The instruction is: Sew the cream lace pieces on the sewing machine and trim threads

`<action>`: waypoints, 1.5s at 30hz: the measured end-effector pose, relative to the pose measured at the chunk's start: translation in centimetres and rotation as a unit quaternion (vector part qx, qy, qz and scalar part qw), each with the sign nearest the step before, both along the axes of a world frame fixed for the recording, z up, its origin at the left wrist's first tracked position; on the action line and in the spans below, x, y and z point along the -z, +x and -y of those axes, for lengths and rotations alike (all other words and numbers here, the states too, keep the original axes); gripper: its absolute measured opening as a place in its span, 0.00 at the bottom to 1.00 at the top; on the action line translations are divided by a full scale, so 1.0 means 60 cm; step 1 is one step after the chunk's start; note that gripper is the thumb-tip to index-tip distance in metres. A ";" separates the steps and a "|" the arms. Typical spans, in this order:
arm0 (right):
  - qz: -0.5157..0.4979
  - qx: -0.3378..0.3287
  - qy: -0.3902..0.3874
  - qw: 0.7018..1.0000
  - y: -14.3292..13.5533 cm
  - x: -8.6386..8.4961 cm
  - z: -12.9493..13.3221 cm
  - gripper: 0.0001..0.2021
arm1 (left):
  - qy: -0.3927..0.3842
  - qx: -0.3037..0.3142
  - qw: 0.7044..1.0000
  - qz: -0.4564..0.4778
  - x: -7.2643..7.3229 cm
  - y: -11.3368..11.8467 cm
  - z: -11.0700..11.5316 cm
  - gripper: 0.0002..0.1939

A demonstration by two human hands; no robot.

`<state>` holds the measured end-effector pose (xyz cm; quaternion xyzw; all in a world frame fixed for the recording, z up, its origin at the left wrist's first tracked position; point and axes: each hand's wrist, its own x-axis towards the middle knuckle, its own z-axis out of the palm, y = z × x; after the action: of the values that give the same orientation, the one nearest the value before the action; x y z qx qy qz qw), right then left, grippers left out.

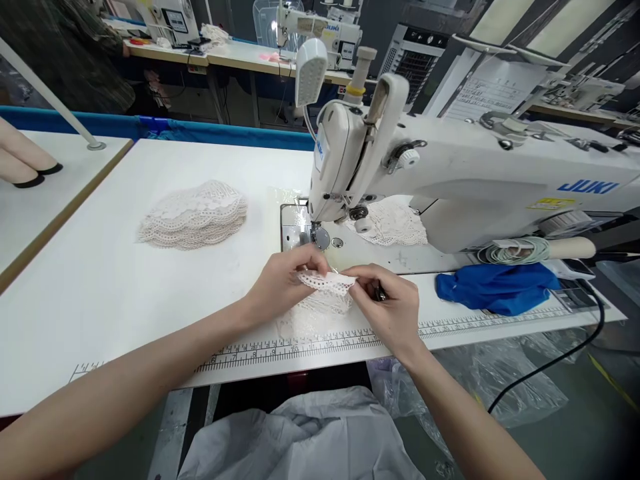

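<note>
Lace (pixel 327 281), left hand (pixel 283 280) pinching; right hand (pixel 395 310) likewise

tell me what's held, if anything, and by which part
A white perforated lace piece, pinched near its left end by the left grip and at its right end by the right grip, which also holds a mostly hidden dark object.

Bright, even light falls on my white bench (pixel 100 267), with only soft, faint shadows. The lace (pixel 327 281) I hold is sharp enough to show its holes. A small lamp (pixel 274 27) glares behind; plastic (pixel 530 380) glints below. Wide-angle distortion stretches my forearms (pixel 150 363) toward the edges.
</note>
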<state>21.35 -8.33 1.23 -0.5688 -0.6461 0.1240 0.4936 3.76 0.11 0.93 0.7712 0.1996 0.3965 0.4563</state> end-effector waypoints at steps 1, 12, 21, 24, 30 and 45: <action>0.000 0.000 0.007 1.000 0.001 -0.002 0.003 0.04 | 0.039 -0.007 0.999 0.009 0.003 -0.002 0.000 0.05; -0.002 -0.068 0.020 0.998 -0.003 -0.015 0.005 0.07 | 0.174 0.001 0.985 0.022 0.008 0.000 -0.001 0.12; 0.019 -0.049 0.099 0.994 -0.003 -0.010 0.000 0.07 | -0.003 -0.004 1.000 0.028 -0.005 0.002 0.008 0.09; 0.024 -0.056 0.097 0.993 0.000 -0.011 0.000 0.06 | -0.038 -0.004 0.999 0.032 -0.009 0.004 0.009 0.07; 0.022 -0.076 0.052 0.996 0.001 -0.012 -0.003 0.04 | -0.039 0.002 0.999 0.030 -0.007 0.003 0.008 0.07; 0.009 -0.081 -0.054 0.995 0.011 -0.031 -0.003 0.04 | 0.092 -0.018 0.992 -0.085 0.008 0.001 0.006 0.17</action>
<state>22.01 -8.17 3.10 -0.5415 -0.6869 0.1927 0.4448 3.82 -0.24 0.44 0.8372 0.2141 0.3538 0.3579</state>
